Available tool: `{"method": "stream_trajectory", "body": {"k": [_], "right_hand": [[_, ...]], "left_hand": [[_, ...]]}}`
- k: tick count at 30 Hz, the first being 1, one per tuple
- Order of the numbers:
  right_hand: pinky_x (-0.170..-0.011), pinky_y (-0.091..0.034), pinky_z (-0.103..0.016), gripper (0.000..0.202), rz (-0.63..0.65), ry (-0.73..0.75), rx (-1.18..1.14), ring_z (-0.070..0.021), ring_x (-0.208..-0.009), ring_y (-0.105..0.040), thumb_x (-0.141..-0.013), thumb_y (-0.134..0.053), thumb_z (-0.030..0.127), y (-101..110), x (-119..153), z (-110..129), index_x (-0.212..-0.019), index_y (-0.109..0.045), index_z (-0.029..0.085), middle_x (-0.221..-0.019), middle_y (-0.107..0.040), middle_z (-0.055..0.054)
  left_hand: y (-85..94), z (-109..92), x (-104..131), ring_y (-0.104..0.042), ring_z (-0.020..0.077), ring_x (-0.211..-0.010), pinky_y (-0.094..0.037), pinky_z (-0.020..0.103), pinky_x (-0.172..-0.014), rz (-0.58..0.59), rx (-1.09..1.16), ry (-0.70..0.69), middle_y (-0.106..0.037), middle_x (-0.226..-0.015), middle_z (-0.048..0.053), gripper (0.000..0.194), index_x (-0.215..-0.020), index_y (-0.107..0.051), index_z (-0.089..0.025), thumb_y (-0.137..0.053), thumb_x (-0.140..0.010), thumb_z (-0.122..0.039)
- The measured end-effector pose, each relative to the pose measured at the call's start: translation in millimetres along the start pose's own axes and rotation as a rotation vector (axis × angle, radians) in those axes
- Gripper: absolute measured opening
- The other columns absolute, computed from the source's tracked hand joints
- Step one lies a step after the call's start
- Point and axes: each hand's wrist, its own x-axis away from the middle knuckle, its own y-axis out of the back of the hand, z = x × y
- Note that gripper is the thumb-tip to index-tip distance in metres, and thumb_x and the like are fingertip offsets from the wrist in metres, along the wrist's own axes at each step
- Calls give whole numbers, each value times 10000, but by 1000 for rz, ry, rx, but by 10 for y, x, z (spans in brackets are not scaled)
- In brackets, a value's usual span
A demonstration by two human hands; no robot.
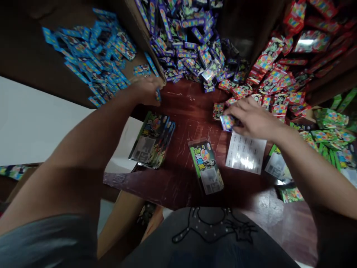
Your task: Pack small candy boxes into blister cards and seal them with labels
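Note:
My left hand [147, 90] reaches out to the edge of the blue packet pile [97, 56] and is closed on a small blue packet [158, 95]. My right hand [252, 118] rests on the dark red table [189, 111] at the near edge of the red packet pile [279, 82], fingers on a small purple packet [226, 122]. A sheet of stickers [245, 152] lies just under that hand. A green bag [205, 165] lies between my arms.
A purple packet pile [189, 41] fills the far middle, and green packets [331, 130] heap at the right. A stack of dark flat bags [153, 139] lies at the table's left edge. Cardboard dividers [142, 33] separate the piles.

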Motion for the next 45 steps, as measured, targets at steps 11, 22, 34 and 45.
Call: {"method": "stream_trajectory", "body": {"k": [11,22,34,45], "right_hand": [[-1275,-376,-733,983,116,-351,-151,-453,-1616,-365,-1023,-617,590,-728,2352,1177,-1798,-89,296,-1802,-304,-194],[-1334,-199,-783,1114,-144,-429,-272,-427,-1352,-584,-957,-633,571,-1156,2639,1413,-1791,-2,187,-1417,-631,-192],[-1291,-251,-768,759,-33,-679,-102,-441,-1519,-474,-1023,-610,488,-649,3409,875,-1715,-401,257,-1659,-568,-150],[-482,-482,-520,757,62,-1212,-108,-487,-686,-766,-984,-445,804,-670,3317,1143,-1513,-628,293,-1060,-796,-253]], "left_hand": [[-129,-3295,1511,-601,399,-1340,-472,539,-1159,246,383,-452,-642,-1484,198,1026,-1673,-355,-136,-867,-856,-488],[-565,-3851,1574,-536,389,-1443,-447,523,-1197,255,348,-504,-609,-1548,225,1012,-1688,-363,-113,-873,-857,-385],[-426,-4208,1266,-516,396,-1480,-417,529,-1211,215,246,-825,-502,-1715,159,912,-1612,-536,-227,-904,-851,-569],[-178,-2978,111,-559,381,-1442,-411,581,-1245,12,92,-220,-630,-1557,189,566,-1519,-597,-147,-675,-974,-281]]}}
